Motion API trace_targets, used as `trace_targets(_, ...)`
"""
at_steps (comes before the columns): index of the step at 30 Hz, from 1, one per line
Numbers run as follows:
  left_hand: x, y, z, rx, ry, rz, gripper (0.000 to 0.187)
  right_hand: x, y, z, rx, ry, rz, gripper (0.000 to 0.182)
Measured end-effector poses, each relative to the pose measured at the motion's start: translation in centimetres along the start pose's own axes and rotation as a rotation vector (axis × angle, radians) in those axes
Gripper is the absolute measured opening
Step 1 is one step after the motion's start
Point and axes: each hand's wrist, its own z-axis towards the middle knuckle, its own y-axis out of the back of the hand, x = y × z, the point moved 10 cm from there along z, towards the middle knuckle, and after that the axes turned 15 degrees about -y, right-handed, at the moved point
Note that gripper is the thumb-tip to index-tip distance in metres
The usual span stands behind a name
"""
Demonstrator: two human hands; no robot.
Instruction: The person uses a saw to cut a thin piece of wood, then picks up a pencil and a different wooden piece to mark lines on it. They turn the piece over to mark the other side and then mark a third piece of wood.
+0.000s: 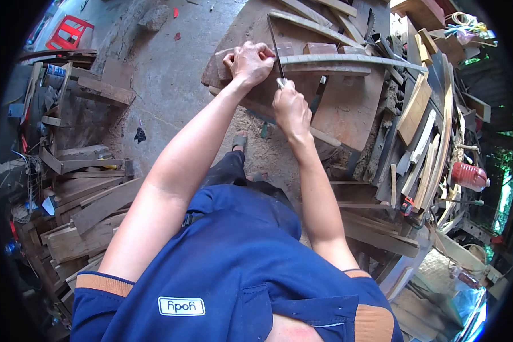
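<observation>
Nearest us is our blue shirt [233,262]. Ahead of both grips stands the wooden worktop [345,117]; behind and left of our left grip is a timber pile [82,242]. On the worktop, the long curved strip [347,58] starts just beside our left fingers and reaches away to the right, beyond our right grip, its long axis running roughly sideways.

Our right hand [292,108] is closed round the handle of the saw [275,43], whose narrow blade points forward and slightly left, crossing near the strip's left end. Our left hand [249,65] is nearer that end, its fingers bent close together; we cannot tell whether they pinch the wood.

Well right of our right grip lies a reddish bottle [467,175]; well left of our left grip is a blue-and-white can [55,73]. We cannot make out what either holds.
</observation>
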Motion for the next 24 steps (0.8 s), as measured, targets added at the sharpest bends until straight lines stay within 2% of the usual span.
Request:
trace_targets(11, 0.4, -0.2, 0.0, -0.074, -0.015, 0.008, 0.017, 0.7, -0.6, 2.1, -0.043, -0.020, 0.041, 0.025)
trace_targets(17, -0.3, 0.4, -0.2, -0.038, 0.028, 0.011, 0.017, -1.0, -0.1, -0.5, -0.016, 0.012, -0.009, 0.028)
trace_targets(24, -0.4, 0.5, -0.1, -0.068, -0.014, 0.034, 0.016, 1.4, 0.0, 2.4, -0.005, 0.039, -0.003, 0.028)
